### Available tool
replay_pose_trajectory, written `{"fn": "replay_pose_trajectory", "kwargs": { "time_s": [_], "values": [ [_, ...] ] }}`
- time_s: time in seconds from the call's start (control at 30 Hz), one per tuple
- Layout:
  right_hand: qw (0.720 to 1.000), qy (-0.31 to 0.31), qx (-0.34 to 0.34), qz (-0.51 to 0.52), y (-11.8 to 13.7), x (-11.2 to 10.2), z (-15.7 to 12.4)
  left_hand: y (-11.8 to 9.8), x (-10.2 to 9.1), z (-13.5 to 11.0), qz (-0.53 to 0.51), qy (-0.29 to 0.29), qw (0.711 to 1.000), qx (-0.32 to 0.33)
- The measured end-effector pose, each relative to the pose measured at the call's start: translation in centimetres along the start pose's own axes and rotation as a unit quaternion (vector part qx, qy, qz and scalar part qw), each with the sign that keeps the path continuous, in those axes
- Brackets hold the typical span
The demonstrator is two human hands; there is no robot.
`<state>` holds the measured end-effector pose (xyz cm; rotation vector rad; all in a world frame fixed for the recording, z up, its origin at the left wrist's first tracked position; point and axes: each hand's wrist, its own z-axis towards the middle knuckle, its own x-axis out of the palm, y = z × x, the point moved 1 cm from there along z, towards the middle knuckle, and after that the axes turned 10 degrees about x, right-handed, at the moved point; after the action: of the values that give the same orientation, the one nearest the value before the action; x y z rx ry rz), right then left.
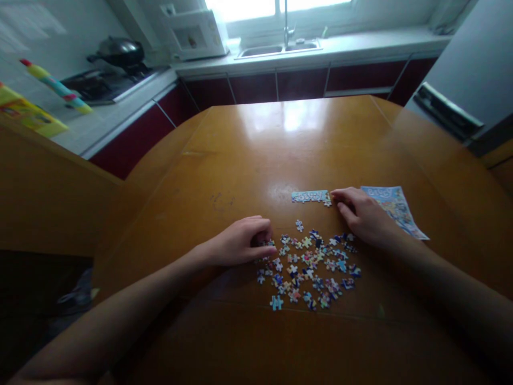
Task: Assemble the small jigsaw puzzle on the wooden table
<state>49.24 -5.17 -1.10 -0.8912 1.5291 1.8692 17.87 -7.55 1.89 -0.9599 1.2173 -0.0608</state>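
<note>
At the right end of a joined strip of jigsaw puzzle [309,196], my right hand [360,213] has its fingers bent, the fingertips closed on a puzzle piece [330,197] at the strip's edge. The palm side is hidden. My left hand [242,240] rests on the table at the left side of the loose puzzle pieces [310,259]. Its fingers are curled in and the thumb lies along the pieces; whatever they hold, if anything, is hidden. One loose piece [299,225] lies by itself between the strip and the heap.
A printed picture sheet [395,206] lies on the wooden table [256,144], partly behind my right forearm. Beyond the table are a counter with a sink [280,49], a microwave [196,35] and a stove with a dark pan [118,51]. A fridge [460,69] stands right.
</note>
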Motion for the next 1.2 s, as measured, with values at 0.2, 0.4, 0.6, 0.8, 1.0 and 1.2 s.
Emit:
{"fn": "replay_pose_trajectory", "kwargs": {
  "time_s": [0.2,0.4,0.6,0.8,1.0,1.2],
  "values": [
    [1.000,0.000,-0.004,0.012,-0.4,0.1,0.1,1.5,-0.4,-0.1,-0.092,-0.006,0.996,0.000],
    [1.000,-0.001,-0.009,0.016,-0.4,0.1,0.1,2.0,-0.3,-0.2,-0.081,-0.018,0.996,0.018],
    [1.000,0.004,-0.005,0.009,-0.1,-0.1,0.1,2.4,-0.3,-0.1,-0.073,-0.049,0.996,0.017],
    [1.000,0.000,-0.013,0.006,0.0,-0.1,0.1,3.0,-0.3,-0.1,-0.084,-0.074,0.994,0.001],
    [0.999,-0.007,0.015,0.029,0.2,-0.3,-0.1,3.1,-0.3,-0.1,-0.088,-0.072,0.994,0.000],
    [0.998,-0.041,0.005,0.051,0.9,-1.2,-0.5,3.4,-0.5,0.0,-0.089,-0.049,0.994,0.050]
  ]
}}
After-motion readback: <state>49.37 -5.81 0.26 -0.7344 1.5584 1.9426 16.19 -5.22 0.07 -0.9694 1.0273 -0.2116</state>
